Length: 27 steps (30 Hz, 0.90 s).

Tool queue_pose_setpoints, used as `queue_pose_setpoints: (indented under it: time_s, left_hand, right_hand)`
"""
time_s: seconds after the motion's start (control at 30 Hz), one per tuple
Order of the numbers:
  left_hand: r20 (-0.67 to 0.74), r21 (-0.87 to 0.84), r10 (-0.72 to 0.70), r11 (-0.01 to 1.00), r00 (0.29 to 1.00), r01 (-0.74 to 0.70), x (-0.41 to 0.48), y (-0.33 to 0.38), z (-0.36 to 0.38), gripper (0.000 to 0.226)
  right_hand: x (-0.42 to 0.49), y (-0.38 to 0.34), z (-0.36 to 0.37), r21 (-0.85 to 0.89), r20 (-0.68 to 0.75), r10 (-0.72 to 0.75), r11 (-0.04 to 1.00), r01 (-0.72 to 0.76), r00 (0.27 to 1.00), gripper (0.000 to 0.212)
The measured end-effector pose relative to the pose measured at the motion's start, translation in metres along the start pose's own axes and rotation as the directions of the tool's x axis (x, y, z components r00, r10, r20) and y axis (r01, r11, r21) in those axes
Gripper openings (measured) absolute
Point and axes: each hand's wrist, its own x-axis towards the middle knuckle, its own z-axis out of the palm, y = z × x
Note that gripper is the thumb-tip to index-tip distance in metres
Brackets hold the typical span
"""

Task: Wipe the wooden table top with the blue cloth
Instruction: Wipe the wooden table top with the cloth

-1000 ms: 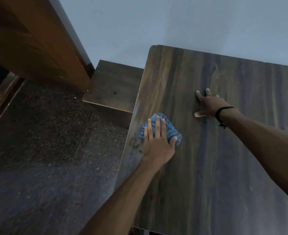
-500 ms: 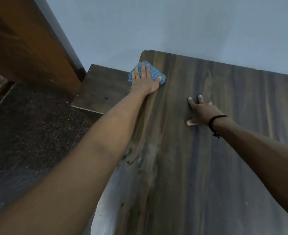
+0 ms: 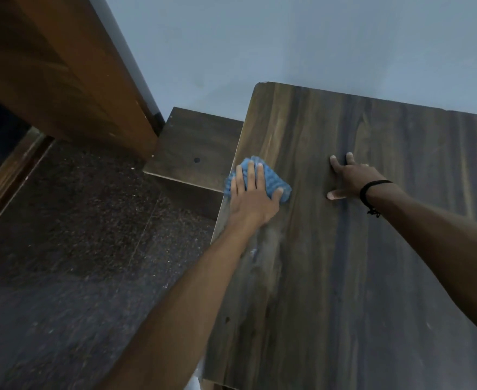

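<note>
The dark wooden table top fills the right half of the view, its far edge against the wall. A crumpled blue cloth lies at the table's left edge. My left hand presses flat on the cloth with straight fingers, thumb spread to the right. My right hand rests flat on the bare wood to the right of the cloth, fingers spread; a black band circles its wrist. A pale dusty streak runs along the left edge nearer to me than the cloth.
A lower dark wooden shelf juts out left of the table, by the wall. A brown wooden door frame stands at the far left. Dark speckled stone floor lies below the table's left edge. The pale blue wall is behind.
My left hand slid the cloth from the left edge up to the far left corner, then back toward me along that edge. The right hand stayed planted.
</note>
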Motion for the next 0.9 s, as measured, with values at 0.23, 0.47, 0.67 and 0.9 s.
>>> queue_pose_setpoints:
  time_s: [0.23,0.47,0.67,0.9]
  left_hand:
    - [0.016,-0.047,0.01,0.999,1.0,-0.009,0.049,-0.003,-0.029,0.08]
    - [-0.114,-0.046,-0.011,0.999,0.993,0.006,-0.111,-0.042,0.033,0.079]
    - [-0.077,-0.032,-0.035,0.999,0.996,0.032,-0.064,-0.031,0.017,0.079]
    - [-0.084,-0.03,0.001,1.0,0.996,-0.004,-0.036,-0.021,0.005,0.079]
  right_hand:
    - [-0.004,-0.002,-0.001,-0.039,-0.007,-0.02,0.999,0.019,1.0,0.112]
    - [-0.009,-0.005,-0.002,-0.059,-0.023,-0.02,0.998,0.018,1.0,0.112]
    - [-0.023,-0.014,-0.008,-0.075,-0.033,-0.013,0.997,0.01,0.999,0.108]
    - [-0.061,-0.028,-0.004,-0.171,0.057,-0.029,0.985,0.038,0.998,0.106]
